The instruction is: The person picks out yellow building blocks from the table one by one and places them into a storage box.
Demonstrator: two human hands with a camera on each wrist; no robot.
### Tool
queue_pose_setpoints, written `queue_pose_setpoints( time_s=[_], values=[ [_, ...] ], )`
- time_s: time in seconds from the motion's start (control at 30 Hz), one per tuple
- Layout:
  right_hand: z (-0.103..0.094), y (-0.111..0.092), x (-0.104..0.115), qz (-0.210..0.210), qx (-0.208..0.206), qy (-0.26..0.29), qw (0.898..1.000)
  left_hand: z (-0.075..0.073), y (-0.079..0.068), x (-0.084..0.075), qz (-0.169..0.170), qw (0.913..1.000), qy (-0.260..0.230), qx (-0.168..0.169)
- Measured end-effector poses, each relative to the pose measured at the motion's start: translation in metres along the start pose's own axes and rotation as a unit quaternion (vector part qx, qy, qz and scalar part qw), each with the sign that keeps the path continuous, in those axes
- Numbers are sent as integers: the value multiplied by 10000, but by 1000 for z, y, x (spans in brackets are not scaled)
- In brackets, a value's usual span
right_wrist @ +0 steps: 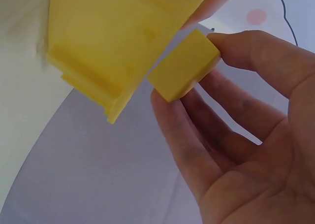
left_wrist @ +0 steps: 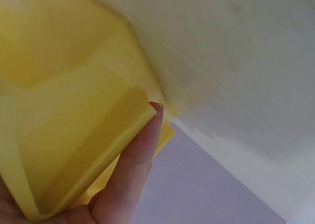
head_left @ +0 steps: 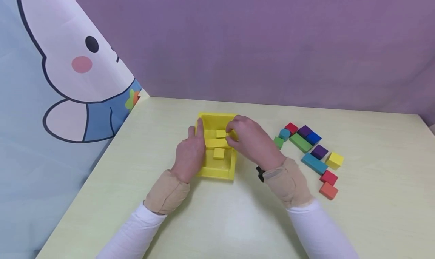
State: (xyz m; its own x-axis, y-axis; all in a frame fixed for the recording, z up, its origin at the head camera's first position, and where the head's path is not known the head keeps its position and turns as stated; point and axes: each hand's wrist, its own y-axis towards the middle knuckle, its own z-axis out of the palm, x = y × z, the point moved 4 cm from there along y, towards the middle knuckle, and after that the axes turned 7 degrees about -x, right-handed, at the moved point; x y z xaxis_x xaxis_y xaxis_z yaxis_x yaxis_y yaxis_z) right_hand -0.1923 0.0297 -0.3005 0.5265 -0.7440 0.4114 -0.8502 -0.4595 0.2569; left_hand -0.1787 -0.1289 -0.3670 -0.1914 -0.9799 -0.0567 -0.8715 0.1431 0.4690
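Note:
A yellow box (head_left: 217, 173) lies on the table, open at the top, with several yellow blocks inside, among them a long block (head_left: 216, 143) and a small block (head_left: 219, 153). My left hand (head_left: 191, 153) holds the box by its left wall, index finger stretched along the rim. In the left wrist view a finger (left_wrist: 135, 160) lies against the yellow wall. At the box's right side, my right hand (head_left: 255, 140) pinches a yellow block (right_wrist: 184, 66) between thumb and fingertips. That block is mostly hidden in the head view and shows right beside the box wall in the right wrist view.
To the right of the box lies a loose group of coloured blocks, including a green one (head_left: 301, 142), a teal one (head_left: 314, 163), a yellow cube (head_left: 334, 160) and an orange one (head_left: 328, 191). A purple cloth (head_left: 272, 47) hangs behind the table (head_left: 380, 198).

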Motion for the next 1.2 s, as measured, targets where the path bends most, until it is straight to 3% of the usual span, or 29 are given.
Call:
queue_pose_setpoints(
  time_s=[0.93,1.2],
  values=[
    [13,0,12,-470,-142,-49,9988,0,0,0,41,10000,-41,-14],
    [20,1,12,-455,59,144,9988,1,0,0,-55,9999,7,137]
  ],
)
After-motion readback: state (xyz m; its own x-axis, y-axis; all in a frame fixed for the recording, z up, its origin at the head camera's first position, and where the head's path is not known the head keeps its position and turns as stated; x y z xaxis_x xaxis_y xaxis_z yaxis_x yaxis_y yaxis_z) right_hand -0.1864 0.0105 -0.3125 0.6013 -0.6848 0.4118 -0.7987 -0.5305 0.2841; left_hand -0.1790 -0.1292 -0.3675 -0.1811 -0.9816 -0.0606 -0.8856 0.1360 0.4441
